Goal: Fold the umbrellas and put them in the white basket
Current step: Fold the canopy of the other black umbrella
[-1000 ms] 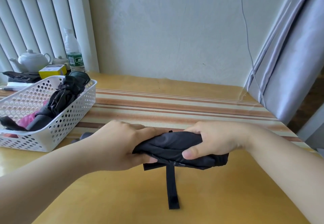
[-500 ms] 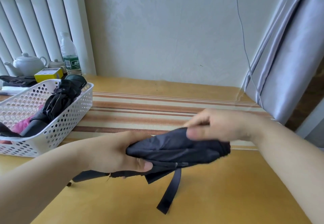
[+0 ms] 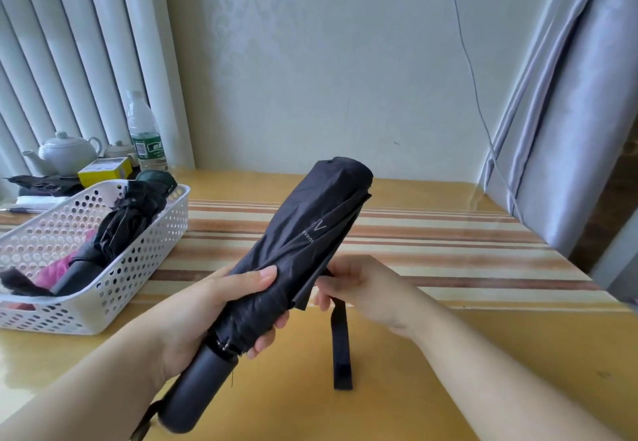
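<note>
A collapsed black umbrella (image 3: 303,244) points up and away over the table, its handle toward me at the lower left. My left hand (image 3: 221,306) grips the canopy just above the handle. My right hand (image 3: 359,288) pinches the top of the black closing strap (image 3: 340,344), which hangs straight down beside the canopy. The white perforated basket (image 3: 138,268) stands at the left and holds a folded black umbrella (image 3: 117,233) and something pink (image 3: 57,268).
Behind the basket are a white teapot (image 3: 67,152), a yellow box (image 3: 105,171), a water bottle (image 3: 145,133) and dark cloth (image 3: 45,181). A striped mat (image 3: 431,244) covers the table's middle. A grey curtain (image 3: 569,130) hangs at the right.
The umbrella went from lying across in both hands to tilted upright. My left hand slid down near the handle, and my right hand left the canopy and took the strap.
</note>
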The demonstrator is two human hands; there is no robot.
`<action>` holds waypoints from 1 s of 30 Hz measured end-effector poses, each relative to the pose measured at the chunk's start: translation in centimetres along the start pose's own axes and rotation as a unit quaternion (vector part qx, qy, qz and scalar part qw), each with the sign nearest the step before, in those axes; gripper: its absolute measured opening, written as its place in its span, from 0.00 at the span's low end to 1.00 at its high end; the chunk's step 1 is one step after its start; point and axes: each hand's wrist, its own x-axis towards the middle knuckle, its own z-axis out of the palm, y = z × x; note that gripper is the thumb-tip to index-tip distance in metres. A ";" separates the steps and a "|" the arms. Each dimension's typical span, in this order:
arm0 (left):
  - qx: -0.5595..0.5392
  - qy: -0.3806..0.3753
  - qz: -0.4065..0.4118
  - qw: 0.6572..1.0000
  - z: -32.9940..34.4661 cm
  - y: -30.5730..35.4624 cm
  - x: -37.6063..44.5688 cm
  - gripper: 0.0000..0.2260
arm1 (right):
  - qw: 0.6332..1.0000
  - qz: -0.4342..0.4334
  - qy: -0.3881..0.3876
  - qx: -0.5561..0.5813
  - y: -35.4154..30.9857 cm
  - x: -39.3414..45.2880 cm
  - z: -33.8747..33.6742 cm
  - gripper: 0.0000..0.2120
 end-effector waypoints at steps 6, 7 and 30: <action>-0.023 0.040 0.033 0.998 -0.8 0.0 -0.3 0.35 | 0.995 0.042 0.007 0.087 -1.3 -1.8 -1.4 0.15; -0.006 0.062 0.041 0.997 -0.5 0.1 -0.4 0.34 | 0.996 0.047 0.000 0.080 -1.5 -2.2 -1.6 0.17; 0.760 0.144 0.300 0.558 0.2 -3.1 1.1 0.25 | 0.993 -0.024 -0.034 -0.107 -3.4 -2.3 -2.4 0.13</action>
